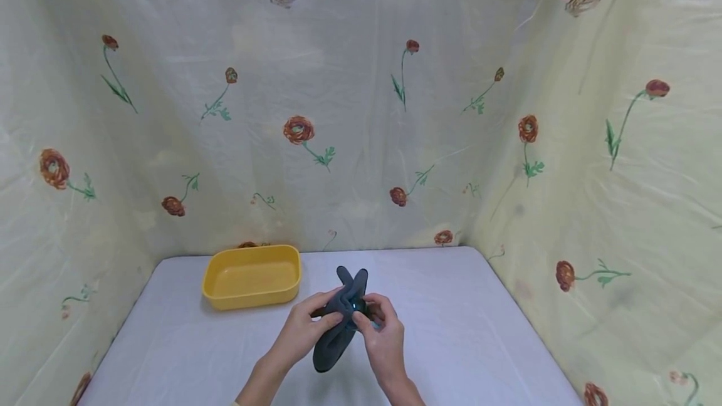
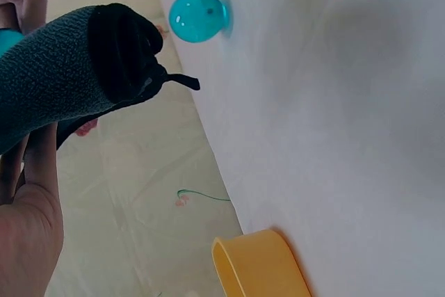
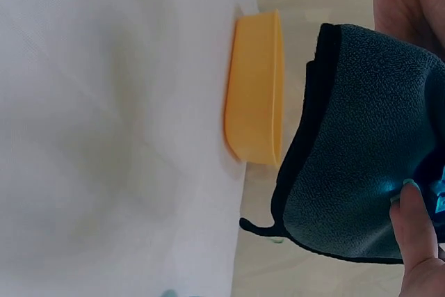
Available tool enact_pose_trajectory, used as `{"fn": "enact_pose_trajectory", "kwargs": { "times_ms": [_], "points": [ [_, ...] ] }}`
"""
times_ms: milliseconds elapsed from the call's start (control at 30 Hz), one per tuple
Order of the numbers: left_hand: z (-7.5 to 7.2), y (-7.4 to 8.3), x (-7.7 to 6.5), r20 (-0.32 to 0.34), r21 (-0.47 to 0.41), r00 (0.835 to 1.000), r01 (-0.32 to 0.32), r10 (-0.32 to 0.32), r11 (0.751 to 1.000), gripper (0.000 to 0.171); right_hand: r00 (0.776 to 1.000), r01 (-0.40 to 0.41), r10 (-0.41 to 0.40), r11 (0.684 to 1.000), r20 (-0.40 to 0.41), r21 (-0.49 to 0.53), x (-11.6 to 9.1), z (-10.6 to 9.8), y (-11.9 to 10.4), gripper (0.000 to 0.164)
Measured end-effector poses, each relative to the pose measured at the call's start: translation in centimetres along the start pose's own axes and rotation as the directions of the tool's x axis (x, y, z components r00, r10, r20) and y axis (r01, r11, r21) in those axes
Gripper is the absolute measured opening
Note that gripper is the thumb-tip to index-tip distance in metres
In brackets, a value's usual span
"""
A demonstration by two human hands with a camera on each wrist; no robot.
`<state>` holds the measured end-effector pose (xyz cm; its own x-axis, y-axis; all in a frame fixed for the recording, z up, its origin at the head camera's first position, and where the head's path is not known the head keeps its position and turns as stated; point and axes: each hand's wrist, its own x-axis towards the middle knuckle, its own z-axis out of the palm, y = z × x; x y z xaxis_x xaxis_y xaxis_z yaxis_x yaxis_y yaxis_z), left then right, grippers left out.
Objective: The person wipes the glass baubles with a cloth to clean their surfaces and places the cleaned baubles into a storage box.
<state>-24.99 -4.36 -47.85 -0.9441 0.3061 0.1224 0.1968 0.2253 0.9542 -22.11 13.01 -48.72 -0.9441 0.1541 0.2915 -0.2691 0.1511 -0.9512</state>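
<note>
A dark grey cleaning cloth [image 1: 334, 346] with black edging and a small loop is bunched up above the white table. My left hand [image 1: 307, 324] grips it, thumb on the near side. Against the cloth's folds, my right hand [image 1: 385, 334] holds a shiny turquoise object [image 1: 356, 307], mostly hidden by fingers and cloth; its full shape cannot be told. The right thumb [image 3: 415, 231] lies beside it, at the cloth. A turquoise see-through ball [image 2: 198, 17] rests on the table, in the left wrist view.
A yellow oblong tub [image 1: 251, 299] stands at the table's back left. The white-covered table [image 1: 451, 331] is enclosed by flower-patterned fabric [image 1: 361, 80] at the back and both sides.
</note>
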Motion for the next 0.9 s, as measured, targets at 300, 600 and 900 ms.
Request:
{"fn": "enact_pose_trajectory", "kwargs": {
  "times_ms": [300, 600, 900],
  "points": [
    [-0.14, 0.14, -0.16, 0.004, -0.011, 1.0, 0.0, 0.0, 1.0, 0.043, 1.0, -0.022, 0.021, 0.999, 0.012, 0.03, 0.02, 0.08, 0.11, 0.032],
    [-0.25, 0.24, -0.11, 0.01, -0.028, 1.0, 0.009, -0.009, 1.0, 0.042, 0.998, -0.052, 0.049, 0.995, 0.032, 0.087, 0.29, 0.07, -0.13, 0.035],
    [-0.44, 0.02, -0.14, 0.009, -0.037, 1.0, 0.012, -0.012, 0.999, 0.043, 0.999, -0.048, 0.046, 0.996, 0.016, 0.081, 0.08, 0.39, -0.1, 0.034]
  ]
}}
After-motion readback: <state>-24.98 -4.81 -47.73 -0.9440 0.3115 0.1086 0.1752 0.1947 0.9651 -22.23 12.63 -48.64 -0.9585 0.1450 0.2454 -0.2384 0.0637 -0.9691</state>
